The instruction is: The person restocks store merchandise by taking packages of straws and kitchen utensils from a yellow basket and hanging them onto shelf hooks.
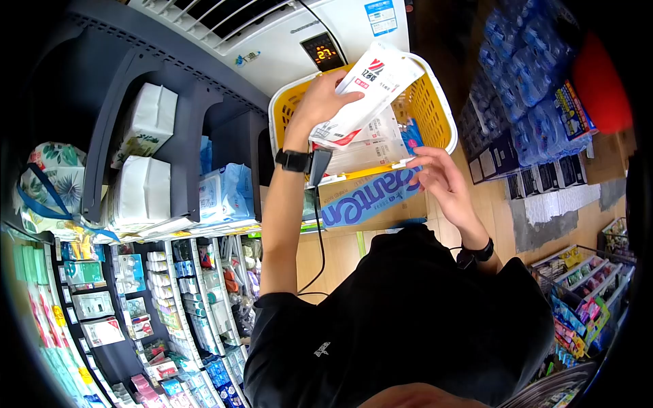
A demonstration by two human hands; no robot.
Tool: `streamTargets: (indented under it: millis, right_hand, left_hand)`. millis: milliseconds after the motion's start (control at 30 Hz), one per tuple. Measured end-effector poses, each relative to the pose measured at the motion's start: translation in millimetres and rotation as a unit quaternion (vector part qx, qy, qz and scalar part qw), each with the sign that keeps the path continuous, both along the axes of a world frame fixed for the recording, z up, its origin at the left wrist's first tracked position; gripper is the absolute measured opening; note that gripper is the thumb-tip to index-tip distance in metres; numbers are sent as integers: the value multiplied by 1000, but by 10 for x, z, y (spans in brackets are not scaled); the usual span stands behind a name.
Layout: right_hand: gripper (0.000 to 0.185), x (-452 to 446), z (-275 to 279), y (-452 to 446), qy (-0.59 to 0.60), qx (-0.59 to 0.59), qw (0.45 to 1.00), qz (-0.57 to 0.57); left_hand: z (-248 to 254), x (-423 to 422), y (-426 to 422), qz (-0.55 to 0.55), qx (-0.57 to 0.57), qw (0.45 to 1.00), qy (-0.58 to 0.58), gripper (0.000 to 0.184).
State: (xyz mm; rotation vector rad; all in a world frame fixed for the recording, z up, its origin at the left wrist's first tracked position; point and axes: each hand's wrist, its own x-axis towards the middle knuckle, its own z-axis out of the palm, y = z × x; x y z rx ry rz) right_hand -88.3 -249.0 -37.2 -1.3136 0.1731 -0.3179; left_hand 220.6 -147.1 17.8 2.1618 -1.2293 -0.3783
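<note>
My left hand point(321, 107) is closed on a flat white packet point(373, 85) with red and black print, holding it tilted over a yellow basket point(437, 112) with a white rim. Beneath it in the basket lie more clear-and-white packets point(371, 151) and a small blue item point(410, 133), partly covered. At the basket's near right rim is my right hand point(441, 182), its fingers apart and slightly bent. The fingertips are at or just over the rim; I cannot tell whether they touch it. Nothing shows in that hand.
The basket rests on a printed cardboard box point(374, 200), before a white appliance point(272, 51) with a lit display. Dark shelves point(224, 88) with tissue packs stand left, above racks of small goods point(163, 292). Wrapped bottles point(530, 75) are stacked right. A black cable point(321, 238) hangs near my left wrist.
</note>
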Motion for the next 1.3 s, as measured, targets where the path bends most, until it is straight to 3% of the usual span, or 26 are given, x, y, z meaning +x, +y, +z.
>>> streamTargets:
  millis: [100, 167, 233, 367, 467, 667, 800, 1300]
  right_hand:
    - [43, 45, 25, 16, -7, -7, 1000, -3]
    - [43, 86, 38, 69, -13, -16, 1000, -1]
    - [46, 156, 55, 165, -62, -109, 985, -119]
    - [51, 188, 210, 302, -72, -174, 974, -128]
    - [50, 210, 183, 502, -84, -122, 986, -76]
    - [30, 146, 302, 1000, -105, -34, 993, 41]
    - [19, 107, 264, 1309, -96, -50, 990, 92]
    - [15, -94, 341, 3267, -89, -17, 941, 326]
  left_hand:
    - [204, -248, 143, 35, -74, 996, -18, 44]
    - [229, -374, 266, 39, -193, 978, 68, 43]
    - [431, -636, 454, 58, -204, 974, 82, 40]
    - [498, -1007, 823, 90, -235, 959, 133, 34]
    - [465, -1315, 1131, 112, -345, 894, 263, 34]
    - [400, -1900, 1839, 205, -408, 852, 257, 34]
    - [378, -2288, 2346, 259, -443, 819, 258, 38]
    - [-49, -3975, 4324, 455, -504, 711, 182, 35]
